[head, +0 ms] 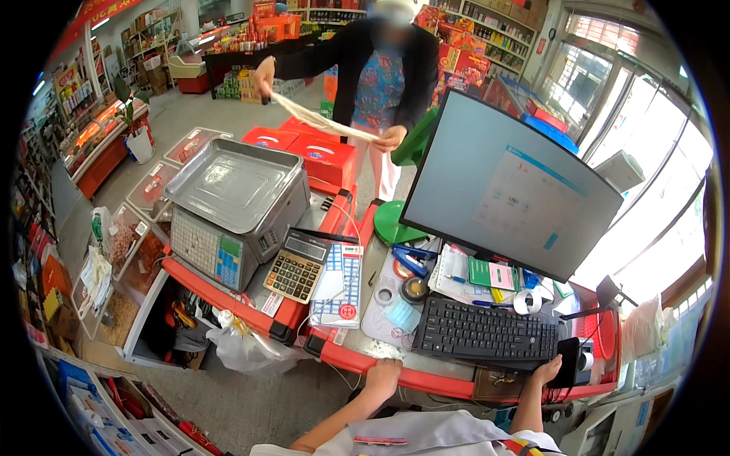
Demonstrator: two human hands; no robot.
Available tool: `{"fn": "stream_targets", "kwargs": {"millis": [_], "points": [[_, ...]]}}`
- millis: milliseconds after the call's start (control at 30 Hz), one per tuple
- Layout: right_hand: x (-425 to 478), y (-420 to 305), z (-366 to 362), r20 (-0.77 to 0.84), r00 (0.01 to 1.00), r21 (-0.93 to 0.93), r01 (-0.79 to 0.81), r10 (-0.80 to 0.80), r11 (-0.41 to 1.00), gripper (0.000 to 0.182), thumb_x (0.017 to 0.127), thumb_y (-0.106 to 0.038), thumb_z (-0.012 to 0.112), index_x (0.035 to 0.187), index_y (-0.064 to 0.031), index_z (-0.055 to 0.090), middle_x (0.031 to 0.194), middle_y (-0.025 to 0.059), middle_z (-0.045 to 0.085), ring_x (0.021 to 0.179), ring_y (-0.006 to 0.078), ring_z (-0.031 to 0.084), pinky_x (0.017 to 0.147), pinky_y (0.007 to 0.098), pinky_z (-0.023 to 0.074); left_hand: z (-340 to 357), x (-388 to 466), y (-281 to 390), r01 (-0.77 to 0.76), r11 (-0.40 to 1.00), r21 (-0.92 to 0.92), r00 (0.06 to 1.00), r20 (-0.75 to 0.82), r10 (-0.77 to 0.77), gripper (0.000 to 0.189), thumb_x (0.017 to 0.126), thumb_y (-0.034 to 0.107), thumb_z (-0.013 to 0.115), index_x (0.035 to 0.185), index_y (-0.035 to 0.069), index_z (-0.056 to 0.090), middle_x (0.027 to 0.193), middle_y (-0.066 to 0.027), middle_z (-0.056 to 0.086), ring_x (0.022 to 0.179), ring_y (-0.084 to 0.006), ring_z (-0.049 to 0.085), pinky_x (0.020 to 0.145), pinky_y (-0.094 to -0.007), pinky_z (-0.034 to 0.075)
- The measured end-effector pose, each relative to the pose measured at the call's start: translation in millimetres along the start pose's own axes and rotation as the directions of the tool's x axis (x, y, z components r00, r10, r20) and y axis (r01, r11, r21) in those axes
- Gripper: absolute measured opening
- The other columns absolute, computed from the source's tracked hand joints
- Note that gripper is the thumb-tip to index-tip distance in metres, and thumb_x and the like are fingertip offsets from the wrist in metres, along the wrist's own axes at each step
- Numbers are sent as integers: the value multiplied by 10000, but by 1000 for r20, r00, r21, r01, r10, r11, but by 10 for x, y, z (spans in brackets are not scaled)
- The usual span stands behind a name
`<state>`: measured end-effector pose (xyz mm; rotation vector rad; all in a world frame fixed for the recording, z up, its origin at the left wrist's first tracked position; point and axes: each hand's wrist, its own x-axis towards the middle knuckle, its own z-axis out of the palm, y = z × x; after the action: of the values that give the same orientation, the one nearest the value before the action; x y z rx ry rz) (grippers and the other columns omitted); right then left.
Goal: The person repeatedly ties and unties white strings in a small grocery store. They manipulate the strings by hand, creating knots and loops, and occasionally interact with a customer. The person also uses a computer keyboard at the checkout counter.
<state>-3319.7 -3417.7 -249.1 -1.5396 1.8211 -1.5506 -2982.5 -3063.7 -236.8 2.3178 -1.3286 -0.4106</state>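
Note:
My left hand [384,377] rests with bent fingers on the red front edge of the checkout counter [419,383]. My right hand [546,370] is at the lower right corner of a black keyboard [487,330], touching or just beside an upright black phone-like device [567,362]; whether it grips either is unclear. A large monitor [485,182] stands tilted behind the keyboard. Left of the keyboard lie a blue face mask [402,313], a tape roll [384,296] and a blue stapler [409,259].
Across the counter a person [379,85] stretches a pale bag-like strip [319,121] between both hands. A weighing scale [234,188] and a calculator [295,271] occupy the left counter, beside a gap. A plastic bag [245,347] hangs below. Red boxes [322,157] stand beyond.

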Motion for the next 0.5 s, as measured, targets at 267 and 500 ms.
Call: {"fn": "stream_targets", "kwargs": {"millis": [267, 500], "points": [[-38, -44, 64, -41, 998, -41, 49, -51, 998, 557, 939, -420, 361, 1139, 81, 502, 1088, 239, 565, 998, 355, 535, 860, 369, 408, -5, 34, -3, 27, 998, -54, 1000, -10, -27, 136, 755, 61, 466, 861, 22, 541, 848, -170, 584, 808, -338, 590, 638, -435, 496], [-33, -62, 12, 13, 1000, -72, -11, 12, 997, 493, 948, -364, 366, 1170, 54, 501, 1149, 216, 549, 1055, 327, 527, 898, 353, 410, 24, -10, -96, -129, 992, -10, 992, -4, 129, 146, 779, 120, 523, 872, 14, 563, 889, -153, 602, 840, -318, 592, 669, -397, 502]]}}
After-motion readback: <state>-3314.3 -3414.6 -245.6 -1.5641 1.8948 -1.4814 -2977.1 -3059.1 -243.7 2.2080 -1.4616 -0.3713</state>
